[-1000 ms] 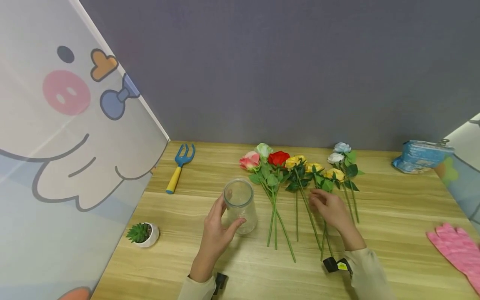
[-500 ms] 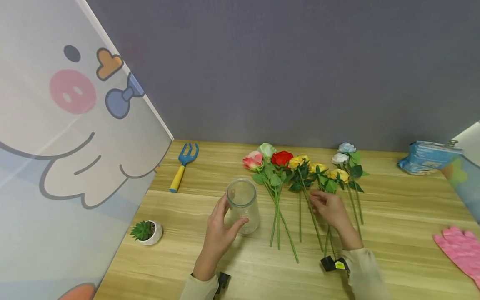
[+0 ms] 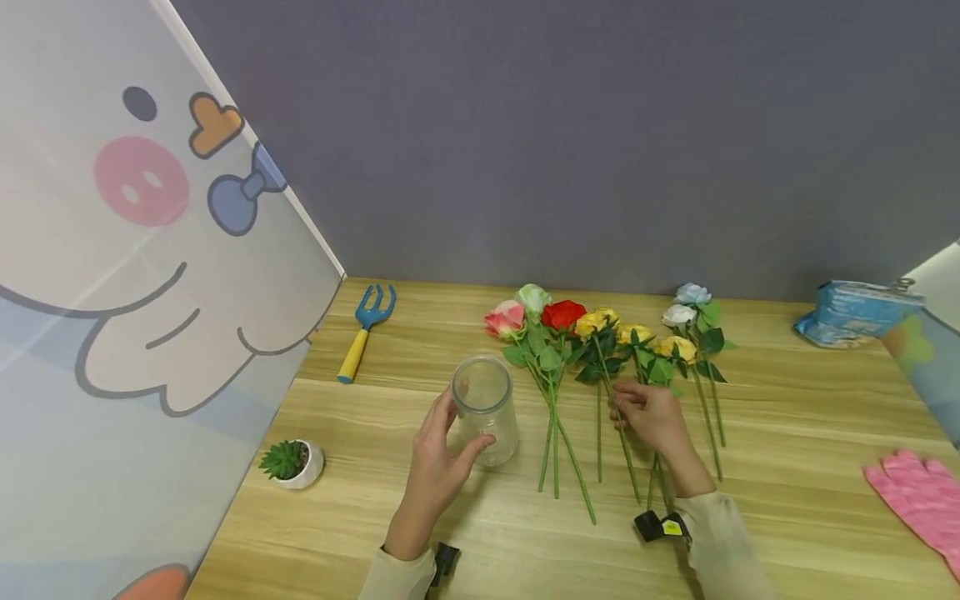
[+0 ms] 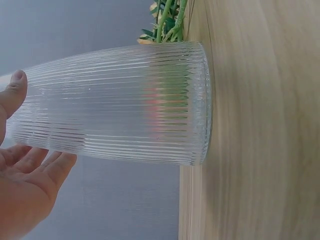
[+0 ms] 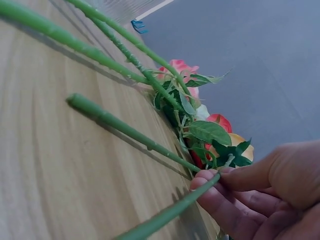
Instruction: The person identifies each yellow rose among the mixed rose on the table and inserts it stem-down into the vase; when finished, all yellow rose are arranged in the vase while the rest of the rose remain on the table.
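A clear ribbed glass vase (image 3: 489,433) stands upright on the wooden table. My left hand (image 3: 438,471) holds it from the left, thumb on one side and fingers on the other; the left wrist view shows the ribbed wall of the vase (image 4: 120,105) close up. My right hand (image 3: 654,417) pinches the green stem (image 5: 185,201) of a yellow rose (image 3: 597,322) between thumb and fingers. Beside it lie two more yellow roses (image 3: 677,349), a red rose (image 3: 563,315), a pink rose (image 3: 505,318) and a pale green rose (image 3: 533,297).
White (image 3: 678,316) and light blue (image 3: 692,294) roses lie at the right of the row. A blue and yellow hand fork (image 3: 363,329) and a small potted succulent (image 3: 292,463) are at left. At right are a clipped blue bag (image 3: 858,313) and a pink glove (image 3: 915,500).
My right hand has moved slightly left and its fingers have closed on the yellow rose's stem, which has shifted a little. My left hand keeps holding the vase in place.
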A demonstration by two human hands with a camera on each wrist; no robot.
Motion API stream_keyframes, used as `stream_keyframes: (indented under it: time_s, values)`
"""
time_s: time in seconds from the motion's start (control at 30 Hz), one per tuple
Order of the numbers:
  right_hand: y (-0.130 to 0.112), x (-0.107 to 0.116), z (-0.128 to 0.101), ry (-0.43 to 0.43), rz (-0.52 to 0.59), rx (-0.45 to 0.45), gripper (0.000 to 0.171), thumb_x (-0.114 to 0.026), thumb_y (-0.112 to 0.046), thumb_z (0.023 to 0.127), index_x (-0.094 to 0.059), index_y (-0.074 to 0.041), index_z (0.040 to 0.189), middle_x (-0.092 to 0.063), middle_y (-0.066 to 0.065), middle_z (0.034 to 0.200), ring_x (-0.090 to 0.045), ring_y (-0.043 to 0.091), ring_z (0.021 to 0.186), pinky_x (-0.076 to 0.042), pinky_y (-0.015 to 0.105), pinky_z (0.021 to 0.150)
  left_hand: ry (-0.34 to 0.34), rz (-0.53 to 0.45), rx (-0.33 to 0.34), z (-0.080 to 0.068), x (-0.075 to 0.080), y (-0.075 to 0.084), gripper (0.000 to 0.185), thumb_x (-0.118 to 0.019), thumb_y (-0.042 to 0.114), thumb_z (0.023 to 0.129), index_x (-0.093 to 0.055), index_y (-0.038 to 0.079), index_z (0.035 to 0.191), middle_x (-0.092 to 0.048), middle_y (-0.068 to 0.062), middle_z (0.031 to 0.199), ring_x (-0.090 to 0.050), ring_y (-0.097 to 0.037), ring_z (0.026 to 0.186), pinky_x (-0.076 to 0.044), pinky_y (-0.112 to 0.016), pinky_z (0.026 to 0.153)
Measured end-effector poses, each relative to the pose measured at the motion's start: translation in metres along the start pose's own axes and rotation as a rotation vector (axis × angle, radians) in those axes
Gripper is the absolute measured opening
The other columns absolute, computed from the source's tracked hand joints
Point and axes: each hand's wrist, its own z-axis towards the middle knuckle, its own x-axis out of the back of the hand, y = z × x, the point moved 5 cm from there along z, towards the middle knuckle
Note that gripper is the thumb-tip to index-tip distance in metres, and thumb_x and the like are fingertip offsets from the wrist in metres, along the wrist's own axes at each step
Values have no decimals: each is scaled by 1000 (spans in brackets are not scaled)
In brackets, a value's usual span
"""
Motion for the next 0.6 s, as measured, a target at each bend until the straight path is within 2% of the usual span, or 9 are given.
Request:
stream_keyframes:
  time_s: [0.3, 0.43, 0.53, 0.6]
  values:
    - [-1, 6, -2, -27, 113, -24, 32, -59, 5, 101, -59, 19, 129, -69, 34, 111, -74, 36, 92, -62, 23, 64, -8, -5, 18, 0, -1, -1, 87, -87, -1, 77, -41, -8, 150, -56, -28, 141, -59, -46, 127, -52, -52, 106]
    - [-2, 12, -4, -20, 161, -48, 33, -58, 5, 102, -57, 19, 132, -67, 34, 115, -73, 16, 87, -61, 20, 65, -5, -8, 7, 0, -1, -1, 87, -87, -2, 77, -41, -8, 150, -56, -28, 140, -59, -46, 127, -51, -51, 106]
    - [-2, 16, -6, 1, 258, -76, 35, -56, 7, 102, -54, 20, 135, -64, 36, 119, -69, 2, 81, -63, 22, 67, -1, -10, 2, -1, -1, -2, 88, -87, -3, 76, -41, -8, 150, -56, -28, 140, -59, -47, 127, -51, -52, 105]
    - [-3, 20, -7, 19, 329, -82, 37, -55, 8, 102, -51, 21, 136, -62, 38, 121, -68, -2, 79, -64, 23, 69, 1, -10, 4, 0, -1, -2, 88, -87, -3, 76, -41, -8, 150, -56, -28, 141, -59, -47, 127, -52, -53, 105]
